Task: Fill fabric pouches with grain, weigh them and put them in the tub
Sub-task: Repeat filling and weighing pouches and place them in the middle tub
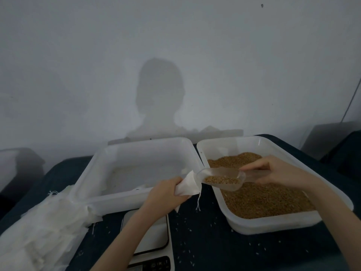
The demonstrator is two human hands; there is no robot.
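One scoop of grain, handle gripped in right hand — long axis level, mouth pointing left, at pouch opening. Left hand bunches pouch neck between empty tub and grain tub. Pour needs tilt leftward.

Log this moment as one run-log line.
left hand grips white fabric pouch | right hand holds clear plastic scoop of brown grain at pouch mouth
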